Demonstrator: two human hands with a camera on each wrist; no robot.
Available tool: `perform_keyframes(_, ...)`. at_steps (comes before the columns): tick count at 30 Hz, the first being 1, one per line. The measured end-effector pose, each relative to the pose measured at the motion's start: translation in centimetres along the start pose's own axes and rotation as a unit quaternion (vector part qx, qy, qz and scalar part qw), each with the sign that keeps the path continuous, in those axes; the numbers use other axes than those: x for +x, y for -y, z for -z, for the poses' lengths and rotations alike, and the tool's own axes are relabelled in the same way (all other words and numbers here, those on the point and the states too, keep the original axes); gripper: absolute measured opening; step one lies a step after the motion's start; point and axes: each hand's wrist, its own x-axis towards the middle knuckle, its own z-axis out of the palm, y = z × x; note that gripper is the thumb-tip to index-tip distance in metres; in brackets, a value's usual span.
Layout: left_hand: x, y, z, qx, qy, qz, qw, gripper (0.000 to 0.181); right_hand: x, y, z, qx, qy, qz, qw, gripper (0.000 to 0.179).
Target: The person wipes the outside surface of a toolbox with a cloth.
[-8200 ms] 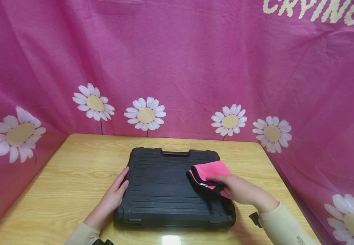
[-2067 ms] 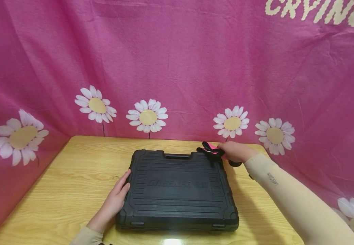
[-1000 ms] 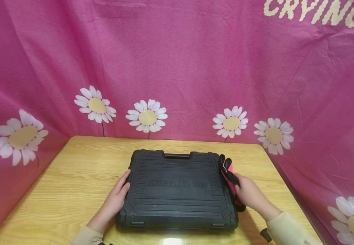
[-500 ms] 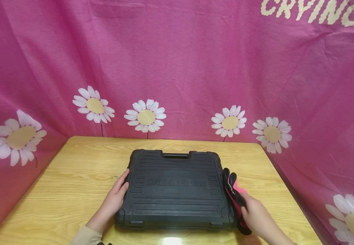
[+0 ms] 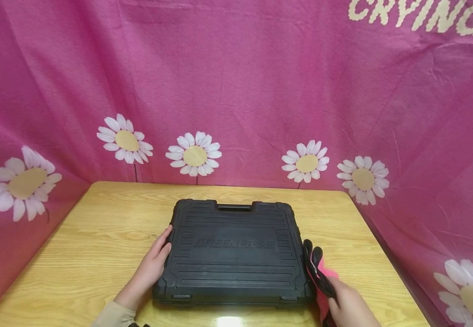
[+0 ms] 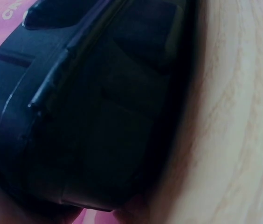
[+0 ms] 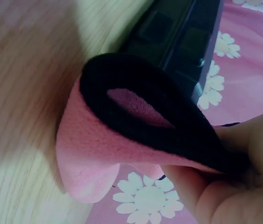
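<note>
A closed black plastic case [image 5: 232, 268] with raised ribs and embossed lettering lies flat on the table, its handle at the far side. My left hand [image 5: 151, 261] rests against the case's left side with fairly straight fingers; the fingers are mostly out of sight in the left wrist view. At the case's near right corner, my right hand [image 5: 351, 303] pinches a folded pink cloth [image 7: 92, 144] with black edging. The cloth hangs in a loop from thumb and fingers in the right wrist view. In the head view its upper end is beside the case's right side.
The wooden table [image 5: 97, 236] extends on both sides of the case and behind it. A pink curtain [image 5: 236, 91] printed with daisies surrounds the back and sides. Light glares on the table's front edge.
My right hand has moved the cloth from the lid to the far right corner, then down along the right side towards me. My left hand and the case have barely moved.
</note>
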Motion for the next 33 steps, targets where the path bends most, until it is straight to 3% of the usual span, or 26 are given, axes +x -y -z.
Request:
perform_keyframes(7,-0.1,-0.3,0.2,0.004,0.001,-0.004,1.0,0.054,-0.6,0.2,-0.1,0.008,0.026,-0.033,0.9991,0.03)
perform_keyframes(20,-0.1,0.0,0.2,-0.009,0.005,-0.005,0.9999,0.054,-0.7,0.3,-0.1,0.007,0.031,-0.039,0.9987,0.03)
perform_keyframes(25,-0.1,0.0,0.2,-0.01,0.004,-0.002,0.9999,0.054,-0.9,0.6,-0.3,0.014,0.026,-0.048,0.9984,0.023)
perform_keyframes(30,-0.2,-0.2,0.2,-0.009,0.005,-0.001,0.9999,0.054,-1.2,0.8,-0.7,0.034,0.043,-0.077,0.9955,0.021)
perform_keyframes(33,-0.2,-0.2,0.2,0.002,0.006,0.001,1.0,0.055,-1.4,0.6,-1.5,0.046,0.051,-0.071,0.9951,0.025)
